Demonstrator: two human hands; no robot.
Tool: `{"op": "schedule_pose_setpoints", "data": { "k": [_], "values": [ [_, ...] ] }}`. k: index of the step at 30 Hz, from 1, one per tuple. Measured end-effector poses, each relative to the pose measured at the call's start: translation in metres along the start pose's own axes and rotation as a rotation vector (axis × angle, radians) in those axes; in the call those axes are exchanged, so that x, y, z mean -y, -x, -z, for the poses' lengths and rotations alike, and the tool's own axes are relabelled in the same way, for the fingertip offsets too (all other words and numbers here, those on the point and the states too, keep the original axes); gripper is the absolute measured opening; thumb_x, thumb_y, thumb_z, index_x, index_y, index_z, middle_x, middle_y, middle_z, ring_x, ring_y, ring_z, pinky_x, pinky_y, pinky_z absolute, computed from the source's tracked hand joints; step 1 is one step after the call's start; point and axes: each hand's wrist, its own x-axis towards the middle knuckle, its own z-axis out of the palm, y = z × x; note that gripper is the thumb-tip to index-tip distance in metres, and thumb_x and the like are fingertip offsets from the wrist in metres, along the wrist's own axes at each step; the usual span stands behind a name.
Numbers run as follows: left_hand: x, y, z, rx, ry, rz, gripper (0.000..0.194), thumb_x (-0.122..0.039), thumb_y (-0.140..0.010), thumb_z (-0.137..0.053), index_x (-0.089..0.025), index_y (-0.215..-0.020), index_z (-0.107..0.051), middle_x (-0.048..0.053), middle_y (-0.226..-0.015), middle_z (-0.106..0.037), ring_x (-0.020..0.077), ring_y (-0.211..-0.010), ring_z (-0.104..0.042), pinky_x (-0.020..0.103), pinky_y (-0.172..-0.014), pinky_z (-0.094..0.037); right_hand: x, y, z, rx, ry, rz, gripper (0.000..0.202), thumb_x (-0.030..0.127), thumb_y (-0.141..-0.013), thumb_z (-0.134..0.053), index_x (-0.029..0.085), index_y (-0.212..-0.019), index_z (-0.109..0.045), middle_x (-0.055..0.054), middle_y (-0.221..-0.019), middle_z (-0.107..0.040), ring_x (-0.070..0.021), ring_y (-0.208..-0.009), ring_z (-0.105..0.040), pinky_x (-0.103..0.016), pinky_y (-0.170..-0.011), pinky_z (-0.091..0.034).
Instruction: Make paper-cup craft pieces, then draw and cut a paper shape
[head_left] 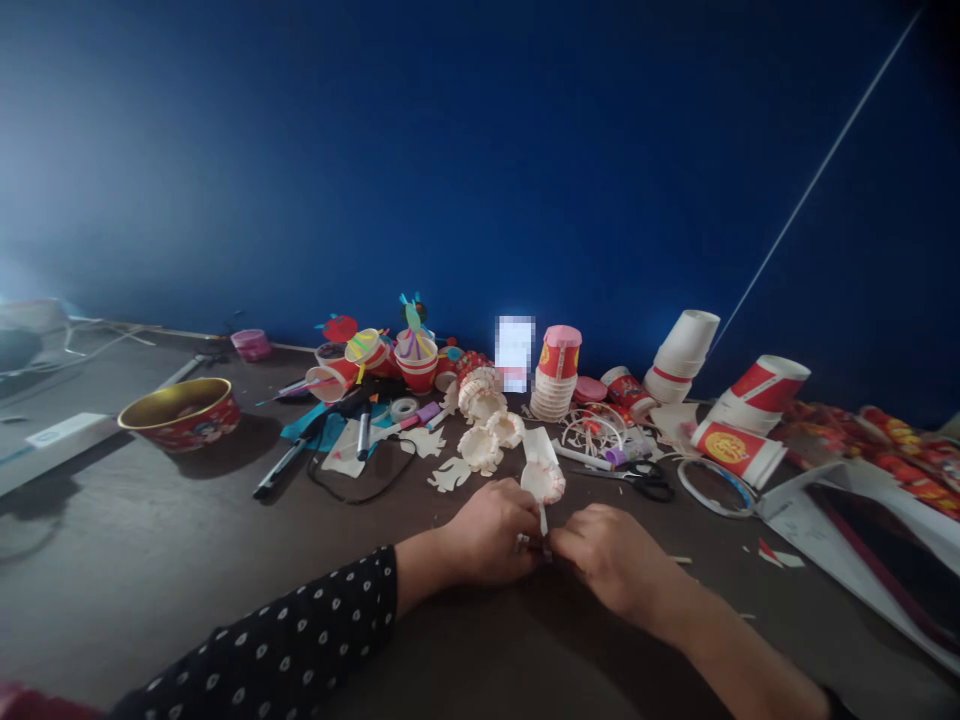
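My left hand [495, 530] is closed, its fingers pinching a narrow white paper strip [544, 517]. Against the strip's lower end, my right hand [611, 560] is closed too, its fingertips meeting those of the left. Just beyond the strip is a cut paper-cup piece [541, 481] with a ruffled edge; whether it joins the strip I cannot tell. Several similar ruffled cup pieces [480, 448] lie farther back. Flat white paper scraps [450, 475] rest on the table left of them. Curled fingers hide the ends of what I hold.
Stacked paper cups [553, 375] stand at the back, others [739, 455] at the right. Black-handled scissors [651, 480] lie beyond my right hand. Left are a red-and-gold bowl [184, 415] and markers [364, 432]. A white box [862, 560] with a dark device sits at the right edge.
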Motion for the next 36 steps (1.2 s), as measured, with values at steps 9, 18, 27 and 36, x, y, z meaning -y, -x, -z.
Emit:
{"op": "schedule_pose_setpoints", "data": {
  "k": [9, 18, 27, 36],
  "values": [
    [0.001, -0.003, 0.0, 0.031, -0.021, -0.022, 0.009, -0.007, -0.067, -0.058, -0.014, -0.063, -0.063, 0.004, -0.074, -0.067, 0.017, -0.073, -0.059, 0.027, -0.07, -0.043, 0.002, 0.0, -0.001, -0.042, 0.006, 0.075, 0.013, 0.015, -0.086, -0.048, 0.018, -0.08, -0.06, -0.002, -0.079, -0.065, -0.0154, -0.073, -0.054, -0.03, -0.063, -0.029],
    [0.001, -0.002, -0.003, -0.006, 0.154, 0.173, 0.014, -0.003, -0.063, -0.059, -0.015, -0.067, -0.065, 0.002, -0.068, -0.066, 0.0147, -0.069, -0.057, 0.022, -0.066, -0.043, 0.008, -0.003, 0.002, -0.031, 0.081, 0.098, 0.011, 0.014, -0.081, -0.049, 0.018, -0.079, -0.059, -0.002, -0.069, -0.065, -0.0153, -0.062, -0.054, -0.031, -0.06, -0.03],
    [0.001, -0.002, -0.001, 0.0, 0.156, 0.129, 0.013, -0.003, -0.061, -0.059, -0.015, -0.063, -0.063, 0.002, -0.071, -0.067, 0.0146, -0.071, -0.059, 0.024, -0.072, -0.044, 0.012, -0.003, 0.0, -0.022, 0.124, 0.116, 0.011, 0.013, -0.081, -0.049, 0.017, -0.078, -0.059, -0.003, -0.069, -0.066, -0.0155, -0.061, -0.055, -0.031, -0.058, -0.029],
    [0.009, -0.002, -0.002, 0.034, 0.101, -0.04, 0.009, -0.016, -0.068, -0.066, -0.015, -0.062, -0.059, 0.003, -0.072, -0.065, 0.0141, -0.07, -0.058, 0.024, -0.071, -0.043, 0.01, -0.004, 0.001, -0.026, 0.099, 0.088, 0.013, 0.013, -0.082, -0.047, 0.017, -0.079, -0.059, -0.003, -0.067, -0.066, -0.015, -0.058, -0.055, -0.031, -0.057, -0.029]
  ]
}}
